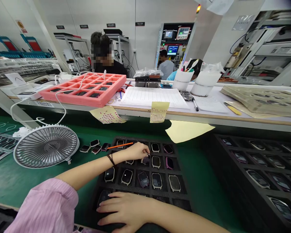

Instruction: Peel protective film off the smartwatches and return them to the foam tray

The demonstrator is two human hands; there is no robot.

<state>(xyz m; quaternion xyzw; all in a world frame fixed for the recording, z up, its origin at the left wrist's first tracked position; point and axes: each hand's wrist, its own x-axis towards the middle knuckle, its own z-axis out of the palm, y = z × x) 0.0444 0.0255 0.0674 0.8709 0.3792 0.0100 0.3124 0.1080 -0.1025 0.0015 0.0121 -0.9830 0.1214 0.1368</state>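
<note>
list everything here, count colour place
middle tray: one, black, on green bench
right tray: one, black, bench right
smartwatches: many, dark screens, in trays
loose smartwatches: four, dark, left of middle tray
stick: one, orange, middle tray's far left
fan: one, white-grey, bench left
foam tray: one, pink, shelf left
ruled sheet: one, white, shelf middle
cups: two, white, right of sheet
papers: three, yellow, shelf edge
co-workers: several, varied tops, beyond shelf
left hand grip: one, bare, on smartwatch
right hand grip: one, bare, over middle tray
</note>
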